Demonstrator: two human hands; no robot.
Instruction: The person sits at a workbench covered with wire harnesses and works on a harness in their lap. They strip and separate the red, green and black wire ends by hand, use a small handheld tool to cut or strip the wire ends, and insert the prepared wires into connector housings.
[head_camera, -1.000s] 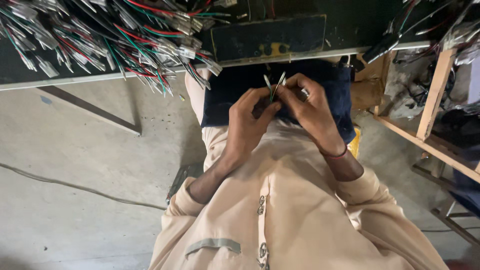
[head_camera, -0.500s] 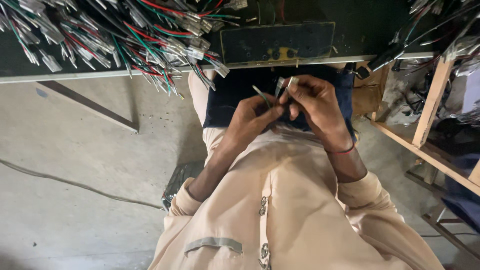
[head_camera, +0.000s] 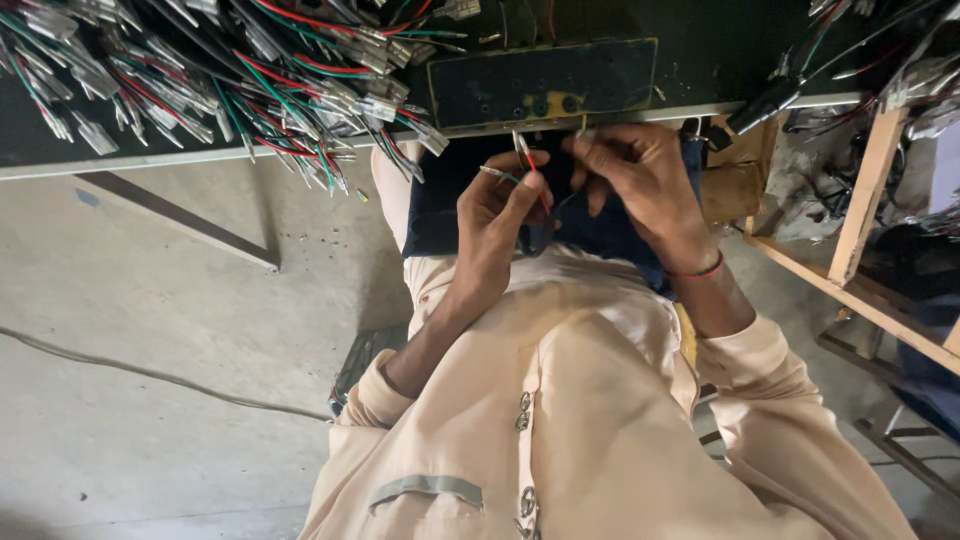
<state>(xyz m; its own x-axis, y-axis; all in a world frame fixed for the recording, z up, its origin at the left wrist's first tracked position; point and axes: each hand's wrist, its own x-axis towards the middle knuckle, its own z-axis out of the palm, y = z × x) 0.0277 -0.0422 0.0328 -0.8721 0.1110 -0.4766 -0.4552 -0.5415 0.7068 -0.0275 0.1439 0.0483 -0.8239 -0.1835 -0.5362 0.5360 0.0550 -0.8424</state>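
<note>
my left hand pinches thin red and green wires over my lap. my right hand, at 3 o'clock and just beside it, curls its fingers on the same wires. the wire pile lies at 10 o'clock on the tabletop.
</note>
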